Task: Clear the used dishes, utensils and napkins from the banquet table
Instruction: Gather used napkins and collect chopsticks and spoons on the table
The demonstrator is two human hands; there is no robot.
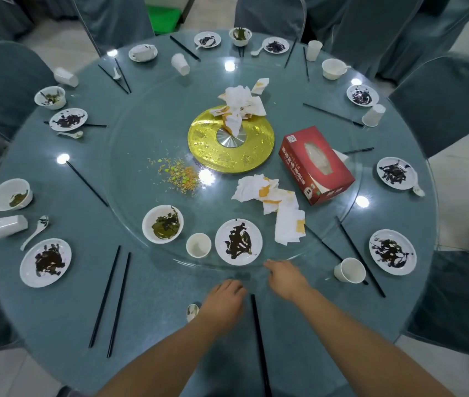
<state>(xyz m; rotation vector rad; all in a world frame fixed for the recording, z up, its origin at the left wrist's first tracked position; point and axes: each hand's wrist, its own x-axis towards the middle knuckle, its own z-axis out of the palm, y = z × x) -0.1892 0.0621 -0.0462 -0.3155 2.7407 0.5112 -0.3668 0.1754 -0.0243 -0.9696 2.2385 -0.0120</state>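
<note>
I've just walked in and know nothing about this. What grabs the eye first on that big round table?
Probably the shiny gold disc at the centre, with stained napkins heaped on its far side. Just right of it lies a red tissue box. Dirty plates and bowls ring the edge, and both hands, left hand and right hand, reach in at the near side.

Left hand point(225, 296): fingertips motion-blurred; most of a spoon point(192, 311) just left of it is hidden beneath the wrist. Right hand point(284, 277): fingertips blurred, contact with the glass turntable point(130, 213) indeterminable. Black chopstick point(259, 339) between the forearms runs off the lower edge. Both forearms are cut by that edge.
</note>
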